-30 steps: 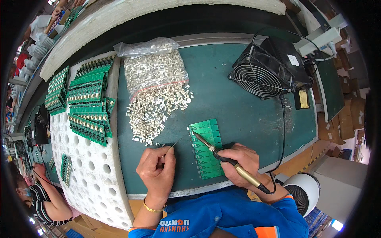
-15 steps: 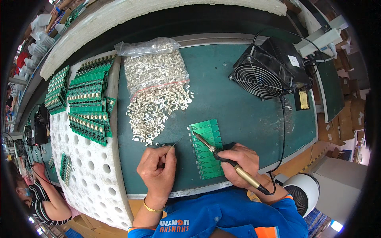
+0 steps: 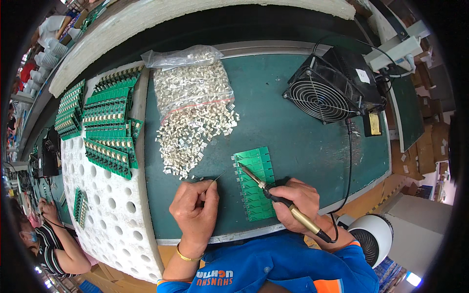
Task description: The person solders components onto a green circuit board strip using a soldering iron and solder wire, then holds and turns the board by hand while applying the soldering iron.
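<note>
My left hand (image 3: 194,207) is pinched on a thin solder wire (image 3: 219,177), which angles up toward a green circuit board panel (image 3: 259,195) lying on the mat. My right hand (image 3: 295,205) grips a soldering iron (image 3: 305,219) with a black grip and gold barrel; its metal tip is at the panel's upper left, near a row of small pins along that edge. Just beyond my left hand, small white connectors (image 3: 188,136) spill from a clear plastic bag (image 3: 188,80).
Stacked populated boards (image 3: 107,127) lie on a perforated white foam board (image 3: 107,219) at left. A black fan unit (image 3: 322,93) stands back right on the green bench (image 3: 259,93), its cable hanging toward me. A co-worker (image 3: 58,244) sits at left. A white fan (image 3: 371,237) is lower right.
My hands and the iron have shifted very slightly to the right. The co-worker's hand at left has moved a little. The panel stays in place.
</note>
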A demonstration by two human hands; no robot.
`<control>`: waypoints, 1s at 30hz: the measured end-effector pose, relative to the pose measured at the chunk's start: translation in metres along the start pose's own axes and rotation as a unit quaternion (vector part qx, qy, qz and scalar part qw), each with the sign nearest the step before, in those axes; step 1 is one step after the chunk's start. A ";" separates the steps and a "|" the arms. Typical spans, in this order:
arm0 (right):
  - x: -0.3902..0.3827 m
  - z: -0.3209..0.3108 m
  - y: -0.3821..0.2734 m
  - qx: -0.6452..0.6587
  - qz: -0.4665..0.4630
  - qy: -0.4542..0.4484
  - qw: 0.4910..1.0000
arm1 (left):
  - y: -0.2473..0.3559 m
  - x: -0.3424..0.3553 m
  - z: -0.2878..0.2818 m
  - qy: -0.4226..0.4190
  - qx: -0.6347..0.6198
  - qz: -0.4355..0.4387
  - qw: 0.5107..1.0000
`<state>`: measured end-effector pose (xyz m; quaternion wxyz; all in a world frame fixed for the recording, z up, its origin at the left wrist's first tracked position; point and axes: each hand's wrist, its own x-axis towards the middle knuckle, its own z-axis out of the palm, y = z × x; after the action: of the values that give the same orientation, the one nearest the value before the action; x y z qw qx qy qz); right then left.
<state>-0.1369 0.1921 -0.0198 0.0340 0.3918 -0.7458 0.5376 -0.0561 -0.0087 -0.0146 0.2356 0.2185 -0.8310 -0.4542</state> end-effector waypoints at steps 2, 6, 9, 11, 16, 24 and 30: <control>-0.001 0.000 0.001 -0.001 -0.004 0.001 1.000 | 0.001 0.000 0.000 0.000 -0.005 -0.003 1.000; -0.002 0.000 0.000 -0.009 -0.018 -0.002 1.000 | 0.002 -0.001 0.000 -0.001 0.000 -0.003 1.000; -0.002 0.000 -0.001 -0.010 -0.025 -0.010 1.000 | 0.002 0.000 -0.001 -0.001 0.003 0.000 1.000; -0.004 0.001 0.001 -0.010 -0.028 -0.010 1.000 | 0.001 0.000 -0.001 -0.001 0.008 0.003 1.000; -0.004 0.001 0.000 -0.012 -0.037 -0.011 0.999 | 0.002 -0.001 0.000 -0.003 0.000 -0.005 1.000; -0.005 0.003 -0.003 -0.007 -0.038 -0.011 0.999 | 0.000 -0.002 -0.001 -0.005 0.000 -0.005 1.000; -0.010 0.004 -0.002 -0.026 -0.035 -0.010 0.999 | 0.001 -0.002 0.000 -0.006 -0.002 -0.010 1.000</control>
<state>-0.1273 0.1938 -0.0247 0.0552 0.4219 -0.7455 0.5130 -0.0547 -0.0072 -0.0137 0.2267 0.2233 -0.8290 -0.4598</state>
